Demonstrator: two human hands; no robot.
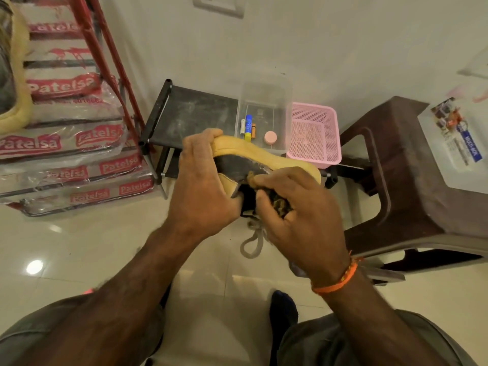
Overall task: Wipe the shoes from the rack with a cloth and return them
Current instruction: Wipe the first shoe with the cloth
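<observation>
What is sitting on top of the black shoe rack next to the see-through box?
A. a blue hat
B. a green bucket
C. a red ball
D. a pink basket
D: a pink basket with small holes stands on the black shoe rack, right beside the clear box that holds batteries.

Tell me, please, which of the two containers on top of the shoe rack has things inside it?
The clear plastic box, left of the pink basket: it holds batteries and a small pink round lid, while the basket shows only its mesh floor.

Head-worn view, steeply down, close
</observation>
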